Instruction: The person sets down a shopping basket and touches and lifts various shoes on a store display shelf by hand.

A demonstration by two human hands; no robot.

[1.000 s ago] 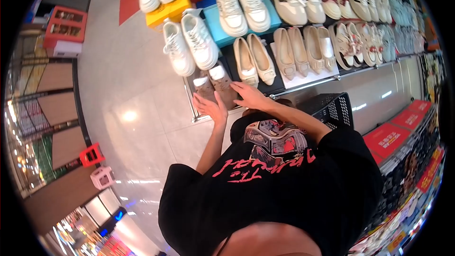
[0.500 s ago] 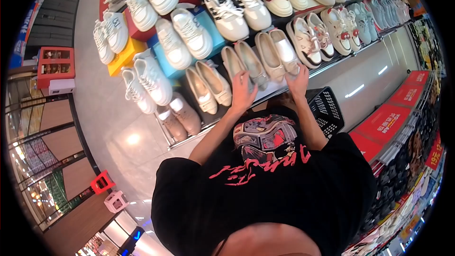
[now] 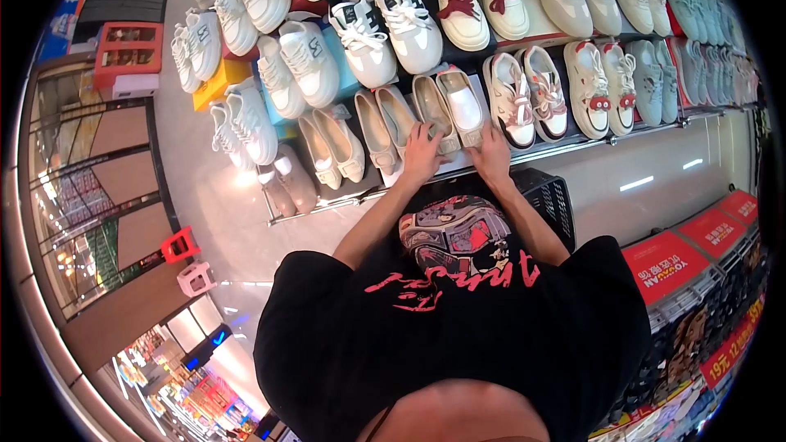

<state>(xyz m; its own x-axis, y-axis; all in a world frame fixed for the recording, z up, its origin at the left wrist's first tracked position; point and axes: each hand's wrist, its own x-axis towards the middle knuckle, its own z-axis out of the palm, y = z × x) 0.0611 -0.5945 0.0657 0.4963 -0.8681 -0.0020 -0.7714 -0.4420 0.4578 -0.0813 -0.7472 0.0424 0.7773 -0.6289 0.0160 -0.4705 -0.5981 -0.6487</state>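
A pair of beige flat shoes sits near the front edge of the display shelf, made up of a left flat (image 3: pixel 433 106) and a right flat (image 3: pixel 461 106) with a white insert inside. My left hand (image 3: pixel 422 154) has its fingers bent round the toe of the left flat. At the toe of the right flat, my right hand (image 3: pixel 492 154) is closed on its outer side. Both toes are partly covered by my fingers. Just left of my left hand stands another pair of beige flats (image 3: pixel 378 131). Right of my right hand are white-and-brown sneakers (image 3: pixel 512 102).
Rows of white sneakers (image 3: pixel 405 24) fill the shelf behind. Beige bow flats (image 3: pixel 348 147) and brown shoes (image 3: pixel 293 184) stand at left. A metal rail (image 3: pixel 573 146) edges the shelf. Below it is a black perforated basket (image 3: pixel 553 200); red signs (image 3: pixel 667 266) top a rack at right.
The camera view has shifted, showing the shelf from a slightly different angle. My left hand has moved from between the two pairs of flats onto the left flat's toe; my right hand remains at the right flat.
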